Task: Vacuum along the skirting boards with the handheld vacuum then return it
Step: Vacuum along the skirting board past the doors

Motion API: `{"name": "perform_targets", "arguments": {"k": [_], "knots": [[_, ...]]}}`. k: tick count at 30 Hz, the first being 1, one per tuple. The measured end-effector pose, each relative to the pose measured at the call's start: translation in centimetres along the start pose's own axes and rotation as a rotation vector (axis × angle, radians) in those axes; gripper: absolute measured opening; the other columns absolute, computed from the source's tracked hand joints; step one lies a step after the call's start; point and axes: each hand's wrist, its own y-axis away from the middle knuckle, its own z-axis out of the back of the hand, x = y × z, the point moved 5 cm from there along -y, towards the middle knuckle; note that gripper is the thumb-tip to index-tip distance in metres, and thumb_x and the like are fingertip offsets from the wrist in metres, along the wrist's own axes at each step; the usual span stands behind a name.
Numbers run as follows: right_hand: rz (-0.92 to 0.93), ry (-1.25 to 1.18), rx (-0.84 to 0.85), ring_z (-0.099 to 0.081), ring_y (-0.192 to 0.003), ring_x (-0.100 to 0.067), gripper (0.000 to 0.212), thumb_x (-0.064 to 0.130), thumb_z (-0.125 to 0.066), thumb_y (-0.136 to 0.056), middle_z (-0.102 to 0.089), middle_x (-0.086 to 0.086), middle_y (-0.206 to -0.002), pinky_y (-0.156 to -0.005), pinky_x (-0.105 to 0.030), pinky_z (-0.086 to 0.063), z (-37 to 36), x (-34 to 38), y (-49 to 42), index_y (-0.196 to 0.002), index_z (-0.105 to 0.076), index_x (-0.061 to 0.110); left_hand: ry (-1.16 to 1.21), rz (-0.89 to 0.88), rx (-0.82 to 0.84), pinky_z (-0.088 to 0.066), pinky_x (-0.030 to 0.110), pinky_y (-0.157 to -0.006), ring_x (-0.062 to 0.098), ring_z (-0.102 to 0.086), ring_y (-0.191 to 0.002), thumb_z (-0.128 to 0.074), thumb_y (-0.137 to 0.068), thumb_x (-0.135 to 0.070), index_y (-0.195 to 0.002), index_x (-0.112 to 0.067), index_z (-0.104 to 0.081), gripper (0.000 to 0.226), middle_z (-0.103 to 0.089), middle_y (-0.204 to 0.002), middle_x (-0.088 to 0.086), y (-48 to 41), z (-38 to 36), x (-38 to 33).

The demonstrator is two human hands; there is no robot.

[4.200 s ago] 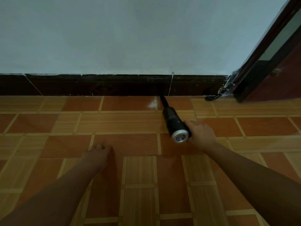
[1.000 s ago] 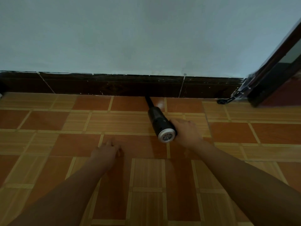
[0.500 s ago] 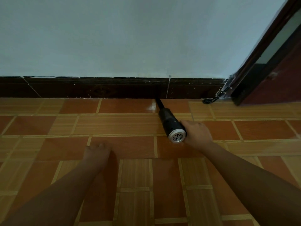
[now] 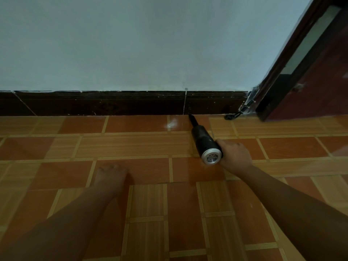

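The handheld vacuum [image 4: 204,143] is a black cylinder with a silver vented rear cap and a thin black nozzle. My right hand [image 4: 235,154] grips its body from the right side. The nozzle tip touches the foot of the dark brown skirting board [image 4: 113,103], just right of a pale joint line in the board. My left hand [image 4: 111,175] rests palm down on the orange floor tiles, fingers pointing at the wall, holding nothing.
A pale wall [image 4: 131,44] rises above the skirting. At the right stands a dark red door [image 4: 310,87] with its frame, and a small black cable end [image 4: 230,116] lies at the frame's foot. Orange tiled floor [image 4: 178,213] spreads all around.
Over the last second the vacuum and my right hand have slid right along the skirting toward the door. My left hand has stayed flat on the floor.
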Motion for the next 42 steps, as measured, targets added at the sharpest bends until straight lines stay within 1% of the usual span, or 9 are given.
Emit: {"name": "perform_targets", "arguments": {"k": [7,11,15,22,26,30,34,37,42], "knots": [[-0.02,-0.016,-0.022,-0.059,-0.083,-0.018,0.033,0.033,-0.064,-0.083,-0.065,0.001,-0.095,-0.071,-0.026,-0.035,0.7,-0.8,0.8,-0.11,-0.053,0.018,-0.061,-0.01,0.015,-0.032,0.039,-0.106,0.025,-0.035,-0.135,-0.042,-0.095,-0.018,-0.142,-0.024,-0.031,0.048,-0.035,-0.146,0.004,-1.3,-0.6,-0.6],[0.03,-0.11,-0.068,-0.059,-0.071,-0.017,0.035,0.029,-0.07,-0.078,-0.066,-0.002,-0.087,-0.059,-0.026,-0.044,1.3,0.4,1.0,-0.106,-0.056,0.014,0.0,-0.052,-0.016,-0.036,0.039,-0.105,0.025,-0.04,-0.13,-0.044,-0.095,-0.025,-0.143,-0.023,-0.031,0.05,-0.038,-0.144,0.005,-0.9,0.9,-0.3],[0.156,-0.198,-0.092,-0.05,-0.06,-0.009,0.034,0.025,-0.077,-0.072,-0.066,-0.002,-0.079,-0.048,-0.014,-0.028,2.0,3.7,-0.1,-0.098,-0.06,0.011,0.041,-0.115,-0.06,-0.038,0.035,-0.101,0.022,-0.042,-0.129,-0.047,-0.095,-0.031,-0.146,-0.024,-0.023,0.057,-0.035,-0.146,0.003,0.3,2.1,1.5],[0.236,-0.239,-0.001,-0.042,-0.062,0.004,0.034,0.028,-0.071,-0.079,-0.065,0.006,-0.09,-0.053,-0.008,-0.023,2.0,12.1,-3.5,-0.109,-0.057,0.022,0.043,-0.014,-0.049,-0.044,0.033,-0.093,0.022,-0.044,-0.126,-0.049,-0.095,-0.027,-0.145,-0.026,-0.027,0.054,-0.036,-0.144,0.003,1.9,2.3,10.5],[0.326,-0.186,0.08,-0.048,-0.069,-0.006,0.034,0.029,-0.07,-0.08,-0.066,0.001,-0.095,-0.055,-0.01,-0.029,1.1,17.4,-5.5,-0.108,-0.054,0.019,0.07,0.008,-0.035,-0.043,0.035,-0.096,0.024,-0.044,-0.126,-0.049,-0.095,-0.025,-0.145,-0.023,-0.027,0.055,-0.036,-0.143,0.006,1.8,1.1,14.8],[0.415,-0.086,0.091,-0.048,-0.073,-0.005,0.035,0.033,-0.065,-0.082,-0.064,0.003,-0.099,-0.055,-0.011,-0.03,0.8,23.3,-7.6,-0.113,-0.053,0.021,0.089,-0.006,-0.014,-0.042,0.035,-0.098,0.024,-0.042,-0.128,-0.049,-0.095,-0.025,-0.146,-0.024,-0.026,0.057,-0.034,-0.144,0.006,1.4,-1.3,18.9],[0.414,-0.042,0.075,-0.052,-0.076,-0.007,0.032,0.036,-0.061,-0.085,-0.063,0.005,-0.101,-0.056,-0.015,-0.031,0.8,29.9,-9.3,-0.113,-0.051,0.022,0.068,0.031,0.011,-0.04,0.038,-0.101,0.025,-0.038,-0.132,-0.051,-0.094,-0.024,-0.145,-0.024,-0.027,0.056,-0.031,-0.148,0.006,-0.1,-3.3,23.7],[0.389,-0.049,0.045,-0.056,-0.078,-0.01,0.031,0.037,-0.061,-0.086,-0.063,0.005,-0.101,-0.052,-0.014,-0.03,0.7,34.2,-10.4,-0.112,-0.05,0.022,0.174,0.052,0.021,-0.04,0.04,-0.102,0.026,-0.037,-0.133,-0.053,-0.092,-0.027,-0.143,-0.021,-0.03,0.056,-0.028,-0.149,0.008,-1.7,-4.4,25.7],[0.322,-0.134,0.037,-0.053,-0.071,-0.01,0.031,0.038,-0.061,-0.086,-0.061,0.006,-0.095,-0.051,-0.017,-0.033,-0.8,41.4,-13.1,-0.109,-0.048,0.022,0.399,0.007,-0.155,-0.038,0.039,-0.101,0.024,-0.04,-0.128,-0.041,-0.097,-0.025,-0.14,-0.018,-0.035,0.044,-0.035,-0.143,0.007,-2.6,-6.3,25.3]]}}
